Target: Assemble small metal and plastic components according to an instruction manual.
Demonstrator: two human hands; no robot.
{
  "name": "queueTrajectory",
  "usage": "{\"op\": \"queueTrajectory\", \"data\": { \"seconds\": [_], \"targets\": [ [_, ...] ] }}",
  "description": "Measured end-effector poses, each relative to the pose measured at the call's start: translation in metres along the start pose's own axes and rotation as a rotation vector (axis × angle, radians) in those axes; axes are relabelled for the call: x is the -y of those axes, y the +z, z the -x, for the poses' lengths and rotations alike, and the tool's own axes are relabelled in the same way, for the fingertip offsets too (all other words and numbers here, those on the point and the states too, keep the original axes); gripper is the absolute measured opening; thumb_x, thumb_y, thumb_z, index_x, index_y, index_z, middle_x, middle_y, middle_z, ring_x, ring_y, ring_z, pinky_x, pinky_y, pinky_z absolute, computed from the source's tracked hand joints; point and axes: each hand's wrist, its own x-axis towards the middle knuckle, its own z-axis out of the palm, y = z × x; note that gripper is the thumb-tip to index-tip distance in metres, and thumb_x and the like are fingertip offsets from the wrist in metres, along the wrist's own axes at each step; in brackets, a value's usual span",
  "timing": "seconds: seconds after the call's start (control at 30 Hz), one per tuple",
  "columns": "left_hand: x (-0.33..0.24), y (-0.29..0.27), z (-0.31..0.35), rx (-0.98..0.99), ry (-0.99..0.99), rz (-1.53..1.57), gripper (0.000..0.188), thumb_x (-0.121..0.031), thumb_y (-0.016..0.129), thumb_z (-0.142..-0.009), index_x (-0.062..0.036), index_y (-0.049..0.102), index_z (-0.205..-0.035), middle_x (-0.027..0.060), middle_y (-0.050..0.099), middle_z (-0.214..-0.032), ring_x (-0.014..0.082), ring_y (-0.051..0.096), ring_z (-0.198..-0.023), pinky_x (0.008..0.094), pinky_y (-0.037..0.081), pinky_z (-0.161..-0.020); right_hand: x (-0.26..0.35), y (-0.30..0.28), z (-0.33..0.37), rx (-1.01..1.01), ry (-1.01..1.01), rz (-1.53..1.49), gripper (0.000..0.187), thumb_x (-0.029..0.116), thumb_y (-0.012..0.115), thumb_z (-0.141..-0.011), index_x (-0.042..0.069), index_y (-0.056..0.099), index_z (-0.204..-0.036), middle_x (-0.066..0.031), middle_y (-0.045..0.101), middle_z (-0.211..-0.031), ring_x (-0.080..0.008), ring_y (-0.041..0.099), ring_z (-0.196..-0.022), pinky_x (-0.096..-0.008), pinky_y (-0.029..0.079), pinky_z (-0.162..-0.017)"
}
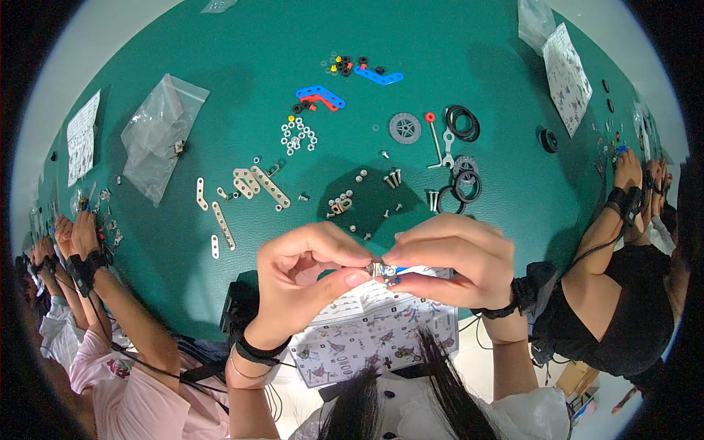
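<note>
My left hand (pixel 304 275) and my right hand (pixel 462 264) meet over the near edge of the table. Between their fingertips is a small silver metal part with blue bits (pixel 383 273); its exact kind is mostly hidden by the fingers. Both hands pinch it between thumb and fingers. Beneath it lies a printed instruction sheet (pixel 374 345) with small pictures. Just beyond the hands are small round-headed screws (pixel 392 178), a cluster of small metal pieces (pixel 341 203) and, to the left, perforated metal strips (pixel 223 226).
Farther back lie hex nuts (pixel 298 136), blue perforated plates (pixel 380 76), a grey wheel (pixel 405 128), black rubber rings (pixel 462 123) and a small wrench (pixel 448 147). A clear plastic bag (pixel 163 136) is at left. Other people work at both sides, with their arms over the table.
</note>
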Motion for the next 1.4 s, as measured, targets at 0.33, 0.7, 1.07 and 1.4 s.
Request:
{"op": "queueTrajectory", "data": {
  "seconds": [0.33, 0.7, 1.07, 1.4],
  "targets": [
    [0.003, -0.002, 0.0, -0.012, 0.064, -0.053, 0.016, 0.011, 0.071, -0.081, 0.0052, 0.066, -0.094, 0.0176, 0.068, -0.095, 0.0217, 0.069, -0.09, 0.0321, 0.057, -0.081, -0.001, 0.003, 0.001, -0.026, -0.002, 0.029, 0.037, 0.008, 0.086, -0.066, 0.003, 0.071, -0.099, -0.0117, 0.072, -0.093, -0.0262, 0.071, -0.085, -0.0324, 0.057, -0.07],
    [0.002, -0.001, -0.002, 0.03, -0.028, 0.082, 0.016, 0.012, 0.067, -0.083, 0.0057, 0.06, -0.096, 0.0165, 0.066, -0.092, 0.0266, 0.072, -0.086, 0.0353, 0.059, -0.077, -0.005, -0.003, 0.0, 0.069, 0.017, -0.019, 0.038, 0.008, 0.08, -0.073, 0.006, 0.068, -0.108, -0.0107, 0.067, -0.102, -0.0261, 0.068, -0.088, -0.0342, 0.055, -0.071],
    [0.011, 0.007, -0.001, 0.006, 0.053, -0.022, 0.041, 0.009, 0.071, -0.081, 0.005, 0.057, -0.119, 0.0118, 0.065, -0.111, 0.0183, 0.063, -0.107, 0.0335, 0.052, -0.093, -0.017, 0.007, -0.004, -0.067, -0.014, -0.099, 0.034, 0.009, 0.082, -0.071, 0.007, 0.071, -0.103, -0.0081, 0.065, -0.104, -0.0239, 0.062, -0.095, -0.034, 0.05, -0.08],
    [0.013, 0.001, -0.006, -0.041, 0.06, 0.011, 0.016, -0.001, 0.066, -0.091, 0.0051, 0.067, -0.106, 0.0125, 0.07, -0.095, 0.0178, 0.068, -0.085, 0.0292, 0.054, -0.077, -0.008, 0.014, -0.006, -0.138, -0.049, 0.13, 0.032, 0.009, 0.079, -0.072, 0.009, 0.07, -0.103, -0.0055, 0.065, -0.105, -0.024, 0.061, -0.096, -0.0361, 0.043, -0.083]
  ]
}}
